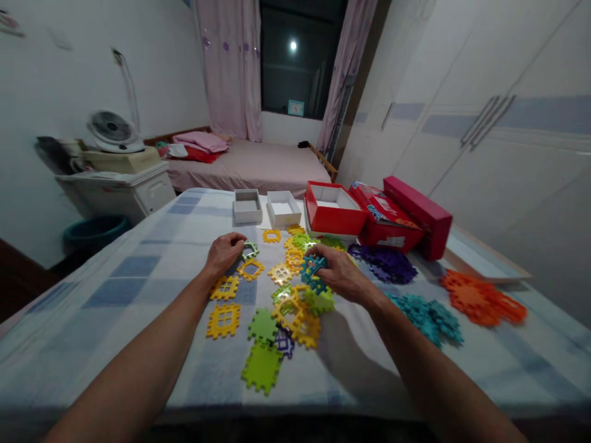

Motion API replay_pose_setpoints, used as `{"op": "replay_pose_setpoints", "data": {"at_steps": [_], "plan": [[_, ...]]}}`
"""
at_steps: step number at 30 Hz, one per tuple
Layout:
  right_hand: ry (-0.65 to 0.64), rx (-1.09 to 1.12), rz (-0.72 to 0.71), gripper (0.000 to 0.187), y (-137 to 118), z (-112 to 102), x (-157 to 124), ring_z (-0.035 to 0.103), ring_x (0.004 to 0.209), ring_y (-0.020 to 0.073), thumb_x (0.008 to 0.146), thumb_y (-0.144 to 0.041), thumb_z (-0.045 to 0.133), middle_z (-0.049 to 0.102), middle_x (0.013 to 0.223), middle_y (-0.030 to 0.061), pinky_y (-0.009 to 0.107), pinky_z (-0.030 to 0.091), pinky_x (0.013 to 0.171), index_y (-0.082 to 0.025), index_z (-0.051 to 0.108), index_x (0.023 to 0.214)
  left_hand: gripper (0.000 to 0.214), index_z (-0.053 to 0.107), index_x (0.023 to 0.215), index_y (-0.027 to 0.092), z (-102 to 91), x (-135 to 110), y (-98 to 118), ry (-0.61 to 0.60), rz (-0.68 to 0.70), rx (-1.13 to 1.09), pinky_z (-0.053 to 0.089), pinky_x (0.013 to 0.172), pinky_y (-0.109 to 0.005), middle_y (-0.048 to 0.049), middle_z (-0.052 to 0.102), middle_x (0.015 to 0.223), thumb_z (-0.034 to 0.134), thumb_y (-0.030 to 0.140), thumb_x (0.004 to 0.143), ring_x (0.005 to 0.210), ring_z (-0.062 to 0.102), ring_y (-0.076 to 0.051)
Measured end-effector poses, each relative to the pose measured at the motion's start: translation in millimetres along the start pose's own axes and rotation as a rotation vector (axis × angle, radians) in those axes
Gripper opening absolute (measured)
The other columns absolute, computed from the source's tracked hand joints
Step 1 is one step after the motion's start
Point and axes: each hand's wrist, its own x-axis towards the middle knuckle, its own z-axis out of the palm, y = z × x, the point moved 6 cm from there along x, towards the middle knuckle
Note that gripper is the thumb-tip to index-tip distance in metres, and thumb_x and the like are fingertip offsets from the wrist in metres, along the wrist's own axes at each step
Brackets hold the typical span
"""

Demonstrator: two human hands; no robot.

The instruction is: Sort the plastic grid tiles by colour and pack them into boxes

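Flat plastic interlocking tiles lie scattered on a table under a blue-checked cloth [138, 277]. My left hand [225, 252] is curled, fingers pinching a small green window tile [250, 249]. My right hand [333, 271] grips teal tiles [312, 271] lifted just above the mixed heap. Yellow window tiles [224, 320] lie near my left forearm. Solid green tiles [262, 366] sit nearest the front edge, beside a yellow tile [305, 329] and a purple one [285, 341].
Sorted piles lie to the right: purple [385, 263], teal [429, 317], orange [482, 300]. Two white boxes [265, 208], an open red box [333, 209] and red packaging [415, 218] stand at the back. A bed, a fan and wardrobe doors surround the table.
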Motion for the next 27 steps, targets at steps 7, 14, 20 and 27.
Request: {"op": "replay_pose_setpoints", "data": {"at_steps": [7,14,20,27], "plan": [[-0.041,-0.292,0.328,0.04,97.7,-85.9,-75.0,0.059,0.084,0.0169,0.063,-0.012,0.052,0.066,0.093,0.0013,0.025,0.041,0.073,-0.021,0.064,0.1,0.034,0.071,0.087,0.022,8.6,0.9,5.1,-0.101,0.069,0.024,0.047,0.069,-0.024,-0.0011,0.072,0.081,0.046,0.039,0.071,0.072,0.063,-0.018],[-0.064,-0.206,0.412,0.038,146.6,-117.8,-112.9,0.06,0.082,0.017,0.062,-0.013,0.051,0.066,0.089,0.0024,0.026,0.045,0.072,-0.019,0.065,0.097,0.036,0.07,0.089,0.022,8.9,0.5,1.5,-0.115,0.045,0.017,0.047,0.063,-0.024,-0.0013,0.071,0.079,0.045,0.042,0.071,0.071,0.063,-0.018],[-0.057,-0.14,0.486,0.034,182.0,-125.3,-128.4,0.061,0.078,0.0177,0.068,-0.031,0.06,0.067,0.091,0.0067,0.027,0.049,0.067,-0.019,0.065,0.1,0.036,0.069,0.089,0.022,9.0,0.8,1.9,-0.117,0.048,0.005,0.047,0.063,-0.025,-0.0006,0.07,0.076,0.045,0.042,0.071,0.069,0.061,-0.018],[0.101,-0.243,0.391,0.035,139.4,-134.2,-116.7,0.061,0.092,0.024,0.078,-0.043,0.054,0.064,0.105,0.0113,0.037,0.049,0.079,-0.02,0.063,0.102,0.035,0.071,0.085,0.018,7.2,-0.9,6.6,-0.075,0.085,-0.03,0.046,0.067,-0.024,-0.0029,0.071,0.079,0.045,0.036,0.071,0.071,0.062,-0.017]]}}
